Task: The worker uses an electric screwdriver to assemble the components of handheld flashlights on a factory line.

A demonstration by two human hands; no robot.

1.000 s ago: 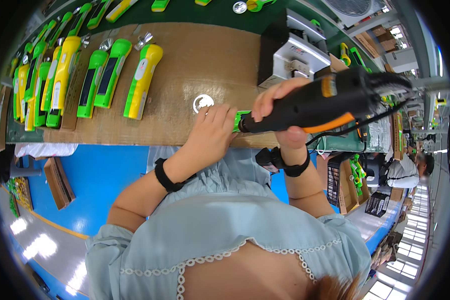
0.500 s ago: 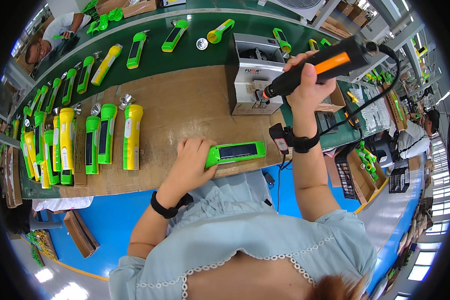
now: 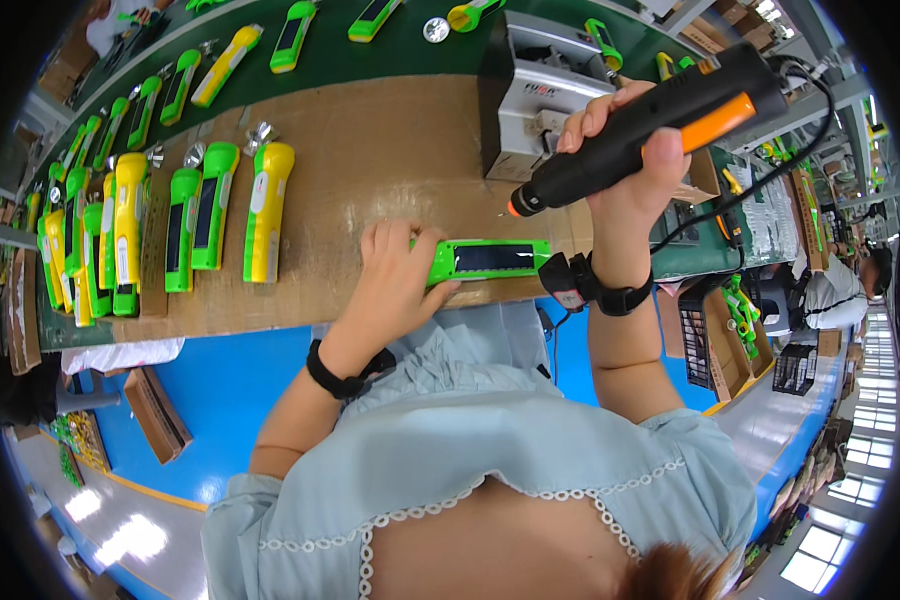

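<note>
A green flashlight (image 3: 495, 259) with a dark panel lies on its side on the cardboard near the bench's front edge. My left hand (image 3: 398, 268) is closed round its left end, thumb on the near side. My right hand (image 3: 635, 170) grips a black electric screwdriver (image 3: 660, 130) with an orange lever, its cord running off to the right. The screwdriver slants down to the left, its thin tip above the cardboard just beyond the flashlight and apart from it. Whether a screw sits on the tip is too small to tell. Behind it stands a grey metal screw feeder (image 3: 545, 85).
Several green and yellow flashlights (image 3: 128, 220) stand crowded at the left, with silver reflectors (image 3: 260, 136) among them. More lie along the green bench (image 3: 420, 50) at the back. A black crate (image 3: 705, 335) and cartons stand at the right. Other people are partly visible at the edges.
My right hand has drawn the screwdriver away from the feeder, bringing its tip toward the flashlight. My left hand still holds the flashlight. The whole view has shifted, with the bench higher in it.
</note>
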